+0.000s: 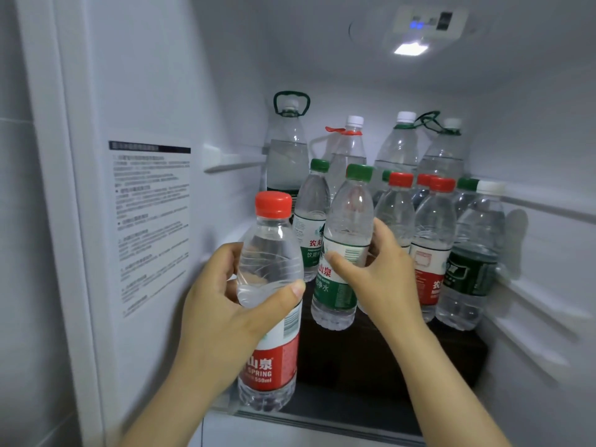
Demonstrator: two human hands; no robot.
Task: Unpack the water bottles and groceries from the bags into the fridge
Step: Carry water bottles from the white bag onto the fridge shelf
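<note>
The left hand (222, 304) grips a red-capped bottle (271, 301) at lower centre of the frame, its base at the front edge of the fridge shelf (371, 359). The right hand (377, 269) grips a green-capped bottle (345, 250) at centre, above the shelf. Behind stand more small bottles (432, 246) and large jugs (287, 156).

the water bottles (271, 269) are clear, glossy plastic with ribbed sides and smooth plastic caps (273, 204). the fridge walls (154, 75) look like smooth white plastic, and the notice sticker (150, 221) on one is matt.
</note>
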